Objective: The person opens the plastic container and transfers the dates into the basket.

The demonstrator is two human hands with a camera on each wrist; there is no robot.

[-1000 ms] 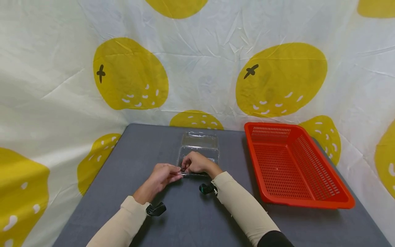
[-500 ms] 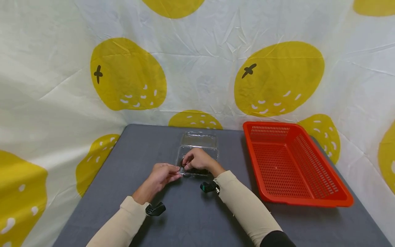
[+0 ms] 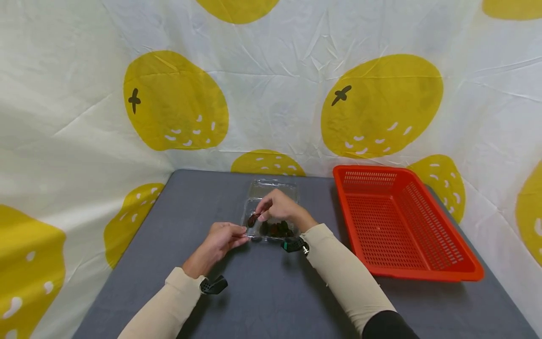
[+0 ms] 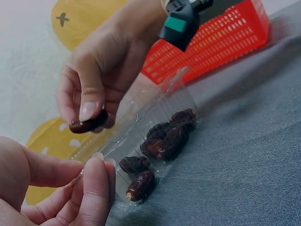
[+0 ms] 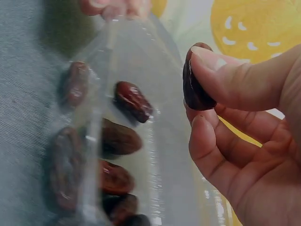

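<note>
Held date (image 5: 195, 80): raised over the left part of the clear container (image 5: 129, 52), near the counter's (image 3: 254, 301) far edge.
Right hand (image 3: 279, 205): fingers narrow, pinching that date by thumb and fingertips; its glossy skin could slip, dropping it among the other dates (image 5: 134, 101).
Left hand (image 3: 222, 236): fingers pinching the container's near left corner; too hard a squeeze could buckle the thin plastic, too loose a hold could let it slide.
Lid (image 3: 273, 188): open towards the counter's far edge; a knock from the right hand might shift it.
Red basket (image 3: 378, 230): along the counter's right edge, well apart; a date dropped short would land on cloth.
</note>
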